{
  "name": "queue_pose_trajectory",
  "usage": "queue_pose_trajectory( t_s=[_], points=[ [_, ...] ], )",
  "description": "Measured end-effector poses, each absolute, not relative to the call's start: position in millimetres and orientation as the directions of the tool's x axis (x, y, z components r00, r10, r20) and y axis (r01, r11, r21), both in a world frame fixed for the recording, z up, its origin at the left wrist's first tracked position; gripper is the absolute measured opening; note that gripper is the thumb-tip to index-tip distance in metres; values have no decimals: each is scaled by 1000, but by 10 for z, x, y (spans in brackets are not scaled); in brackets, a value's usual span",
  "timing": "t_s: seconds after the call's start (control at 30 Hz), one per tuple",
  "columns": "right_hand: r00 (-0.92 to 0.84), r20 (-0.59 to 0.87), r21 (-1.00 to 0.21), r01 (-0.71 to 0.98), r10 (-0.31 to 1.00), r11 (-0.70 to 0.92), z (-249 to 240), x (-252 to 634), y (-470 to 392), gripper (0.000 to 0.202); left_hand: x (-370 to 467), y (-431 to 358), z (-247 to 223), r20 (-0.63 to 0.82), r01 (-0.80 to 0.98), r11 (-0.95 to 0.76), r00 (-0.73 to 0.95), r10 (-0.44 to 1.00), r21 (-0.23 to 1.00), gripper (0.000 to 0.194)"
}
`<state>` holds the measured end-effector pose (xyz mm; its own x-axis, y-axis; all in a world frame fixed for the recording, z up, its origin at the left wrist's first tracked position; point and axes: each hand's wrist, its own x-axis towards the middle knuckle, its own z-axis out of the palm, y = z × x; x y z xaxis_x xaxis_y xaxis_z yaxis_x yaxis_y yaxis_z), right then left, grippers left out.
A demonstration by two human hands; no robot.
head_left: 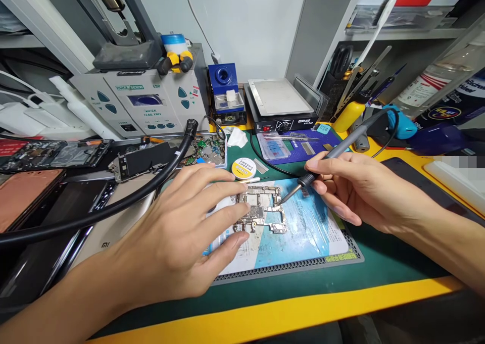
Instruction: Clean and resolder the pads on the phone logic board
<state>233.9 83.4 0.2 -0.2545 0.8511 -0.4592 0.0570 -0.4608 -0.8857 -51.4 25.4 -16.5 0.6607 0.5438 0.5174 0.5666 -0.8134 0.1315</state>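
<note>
Gripping a soldering iron (343, 144), the right hand (352, 187) has its thumb and forefinger clamped on the handle, the other fingers curled loosely below. From those fingers the iron slants down and to the left, its tip at the inner edge of a circuit board (261, 200); whether it touches the metal is hard to tell. The board lies flat between the two hands, just beyond the left thumb and left of the right fingers. The left hand (162, 233) stretches in with its fingers spread apart, the tips at or over the board's left edge. Beneath the board and those fingertips is a white-and-blue sheet (308, 233), set on the green surface (401, 258). Just beyond the left fingertips sits a round white-and-yellow tin (243, 168). Farther past them, a thick black hose (166, 180) bends down from near a grey QUICK station (144, 99). Beyond the right fingers are a clear case (275, 144) and, behind it, a flat-topped black unit (280, 96).
</note>
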Motion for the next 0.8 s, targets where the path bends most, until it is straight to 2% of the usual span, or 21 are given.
queue_pose_trajectory(
  t_s=[0.13, 0.43, 0.8],
  points=[
    [-230, -449, -888, 8, 863, -460, -2, 2332, 846, 28, -519, 253, -155, 511, 562, -816, 666, 544, 136, 28],
    [-254, -449, -892, 78, 857, -444, 6, 2314, 848, 40, -515, 276, -137, 459, 560, -819, 700, 547, 122, 32],
    [-263, -448, -884, -12, 854, -468, 23, 2322, 854, 25, -513, 282, -143, 470, 553, -828, 711, 524, 87, 29]
  ],
)
